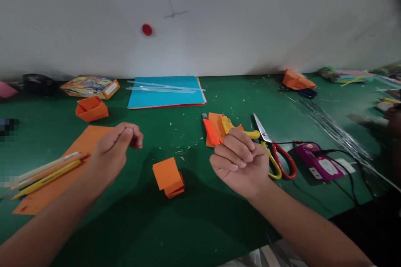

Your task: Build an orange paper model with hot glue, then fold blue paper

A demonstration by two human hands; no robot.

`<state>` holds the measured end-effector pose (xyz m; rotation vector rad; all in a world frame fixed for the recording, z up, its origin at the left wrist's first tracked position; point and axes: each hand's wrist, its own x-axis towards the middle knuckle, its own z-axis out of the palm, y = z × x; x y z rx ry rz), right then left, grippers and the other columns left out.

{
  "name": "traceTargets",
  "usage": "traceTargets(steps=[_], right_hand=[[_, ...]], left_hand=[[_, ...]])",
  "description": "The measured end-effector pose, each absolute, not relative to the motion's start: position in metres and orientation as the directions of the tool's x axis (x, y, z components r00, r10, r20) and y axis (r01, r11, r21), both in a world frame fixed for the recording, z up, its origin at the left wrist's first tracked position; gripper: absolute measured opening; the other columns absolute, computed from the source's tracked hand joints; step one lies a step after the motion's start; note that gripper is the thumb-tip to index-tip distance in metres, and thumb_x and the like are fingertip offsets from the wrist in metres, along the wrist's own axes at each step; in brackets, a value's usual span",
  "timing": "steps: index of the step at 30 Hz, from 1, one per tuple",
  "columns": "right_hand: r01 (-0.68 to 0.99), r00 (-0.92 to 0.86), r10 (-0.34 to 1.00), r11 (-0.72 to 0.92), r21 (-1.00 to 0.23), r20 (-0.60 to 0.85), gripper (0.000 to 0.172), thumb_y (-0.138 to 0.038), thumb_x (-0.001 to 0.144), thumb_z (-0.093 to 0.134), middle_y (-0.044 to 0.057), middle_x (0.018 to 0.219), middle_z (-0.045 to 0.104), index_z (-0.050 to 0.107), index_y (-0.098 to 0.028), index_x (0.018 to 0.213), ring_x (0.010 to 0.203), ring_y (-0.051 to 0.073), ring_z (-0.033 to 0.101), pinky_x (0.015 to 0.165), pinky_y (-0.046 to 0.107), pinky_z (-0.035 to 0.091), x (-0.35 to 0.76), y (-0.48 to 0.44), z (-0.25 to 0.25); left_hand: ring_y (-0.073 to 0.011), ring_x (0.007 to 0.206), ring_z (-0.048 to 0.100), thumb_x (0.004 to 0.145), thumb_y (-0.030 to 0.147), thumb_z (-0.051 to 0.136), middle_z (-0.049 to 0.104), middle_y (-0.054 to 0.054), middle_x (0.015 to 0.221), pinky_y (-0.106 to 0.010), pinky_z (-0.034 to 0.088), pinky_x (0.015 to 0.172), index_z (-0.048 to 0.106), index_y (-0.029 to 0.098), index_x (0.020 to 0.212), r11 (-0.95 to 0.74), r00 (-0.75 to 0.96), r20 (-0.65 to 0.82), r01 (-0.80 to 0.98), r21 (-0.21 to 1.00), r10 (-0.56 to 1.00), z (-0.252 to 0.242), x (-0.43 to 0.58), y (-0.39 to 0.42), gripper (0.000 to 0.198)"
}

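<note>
Curling left hand [116, 146] and right hand [242, 162] closed around nothing visible, with the folded orange paper [166, 174] on the green table [156, 131] between them, and perhaps risking a crushed fold from a dropped wrist or a nick from nearby scissors [266, 134].

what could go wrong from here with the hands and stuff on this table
The right hand might knock the scissors lying close beside it. The left hand, coming down carelessly, could crush the small folded orange paper. The black cord by the purple block could snag the right forearm.
</note>
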<state>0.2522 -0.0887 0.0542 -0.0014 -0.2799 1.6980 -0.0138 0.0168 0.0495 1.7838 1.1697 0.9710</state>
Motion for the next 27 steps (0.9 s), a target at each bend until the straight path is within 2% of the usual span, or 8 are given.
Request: traceTargets(steps=[3, 6, 8, 12, 18, 23, 27], right_hand=[[-0.971, -0.100, 0.988, -0.071, -0.227, 0.117, 0.038, -0.002, 0.058, 0.055, -0.009, 0.051, 0.027, 0.023, -0.023, 0.063, 0.045, 0.011, 0.023, 0.049, 0.018, 0.041, 0.254, -0.088, 0.058], [-0.970, -0.071, 0.994, -0.048, -0.239, 0.088, 0.038, -0.002, 0.057, 0.055, -0.009, 0.051, 0.027, 0.023, -0.023, 0.063, 0.045, 0.011, 0.023, 0.049, 0.019, 0.040, 0.256, -0.087, 0.059], [-0.975, -0.071, 0.992, -0.048, -0.217, 0.101, 0.037, -0.003, 0.056, 0.055, -0.009, 0.050, 0.028, 0.024, -0.023, 0.062, 0.045, 0.011, 0.024, 0.049, 0.019, 0.040, 0.257, -0.087, 0.059], [-0.982, -0.057, 0.988, -0.030, -0.185, 0.144, 0.034, -0.008, 0.060, 0.058, -0.008, 0.049, 0.029, 0.027, -0.022, 0.060, 0.046, 0.011, 0.027, 0.050, 0.021, 0.040, 0.258, -0.087, 0.058], [-0.941, 0.088, 0.996, 0.074, -0.331, -0.030, 0.031, -0.010, 0.061, 0.063, -0.008, 0.047, 0.023, 0.035, -0.024, 0.064, 0.056, 0.014, 0.043, 0.064, 0.025, 0.047, 0.263, -0.080, 0.056], [-0.882, 0.180, 0.983, 0.143, -0.449, -0.040, 0.027, -0.006, 0.063, 0.063, -0.009, 0.050, 0.028, 0.043, -0.024, 0.068, 0.056, 0.013, 0.046, 0.067, 0.025, 0.049, 0.270, -0.073, 0.056], [-0.828, 0.249, 0.968, 0.207, -0.522, -0.011, 0.026, -0.003, 0.066, 0.062, -0.009, 0.056, 0.034, 0.049, -0.024, 0.073, 0.051, 0.010, 0.043, 0.060, 0.025, 0.047, 0.279, -0.071, 0.059]], left_hand=[[-0.0120, 0.077, 0.058, 0.101, 0.029, 0.052, 0.060, 0.004, 0.080, -0.022, 0.049, 0.074, 0.062, 0.021, 0.091, -0.260, 0.234, 0.167, 0.458, 0.850, 0.958, 0.053, -0.029, 0.015, 0.016], [-0.0116, 0.069, 0.056, 0.093, 0.034, 0.065, 0.062, 0.005, 0.075, -0.019, 0.045, 0.059, 0.065, 0.023, 0.089, -0.229, 0.167, 0.163, 0.554, 0.800, 0.972, 0.052, -0.039, 0.009, 0.011], [-0.0116, 0.065, 0.055, 0.089, 0.037, 0.071, 0.064, 0.006, 0.074, -0.019, 0.043, 0.056, 0.065, 0.024, 0.087, -0.261, 0.183, 0.189, 0.579, 0.772, 0.965, 0.048, -0.042, 0.005, 0.015], [-0.0151, 0.074, 0.063, 0.090, 0.041, 0.071, 0.070, 0.005, 0.083, -0.022, 0.050, 0.066, 0.068, 0.025, 0.090, -0.402, 0.334, 0.240, 0.600, 0.691, 0.911, 0.042, -0.042, -0.002, 0.017], [-0.0202, 0.090, 0.068, 0.098, 0.044, 0.057, 0.073, -0.004, 0.098, -0.026, 0.054, 0.077, 0.070, 0.023, 0.099, -0.507, 0.575, 0.152, 0.530, 0.679, 0.804, 0.044, -0.041, -0.006, 0.024], [-0.0207, 0.094, 0.069, 0.098, 0.037, 0.057, 0.074, -0.004, 0.102, -0.027, 0.055, 0.083, 0.069, 0.025, 0.103, -0.550, 0.641, 0.139, 0.504, 0.665, 0.755, 0.046, -0.042, -0.011, 0.018], [-0.0191, 0.089, 0.069, 0.098, 0.035, 0.055, 0.073, -0.004, 0.098, -0.026, 0.056, 0.079, 0.069, 0.024, 0.101, -0.572, 0.647, 0.165, 0.491, 0.657, 0.745, 0.048, -0.039, -0.016, 0.018]])
